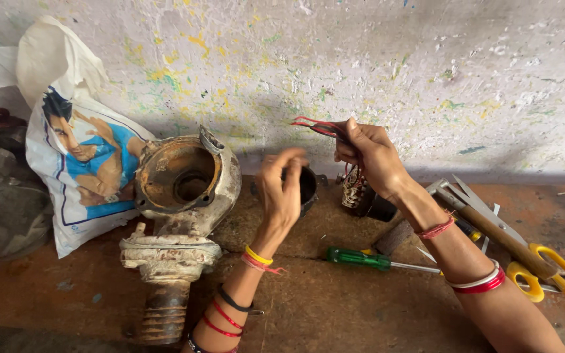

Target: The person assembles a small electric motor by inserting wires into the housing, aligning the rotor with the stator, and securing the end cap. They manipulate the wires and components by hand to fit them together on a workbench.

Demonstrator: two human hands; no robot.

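Observation:
My right hand (369, 155) is raised near the wall and pinches a bundle of thin red and dark wires (314, 125) that run down to a wound coil part (354, 189) standing on the bench. My left hand (280, 188) is lifted in front of a small black cup-shaped part (308, 188), fingers curled and blurred; whether it holds that part is unclear. Both wrists wear thread bands and bangles.
A rusty pump housing (181, 196) stands on the wooden bench (335, 307) at left, beside a printed white plastic bag (80, 163). A green-handled screwdriver (367, 260), yellow-handled scissors (544, 268) and a wooden-handled tool (498, 232) lie at right. A paint-flecked wall (361, 65) stands behind.

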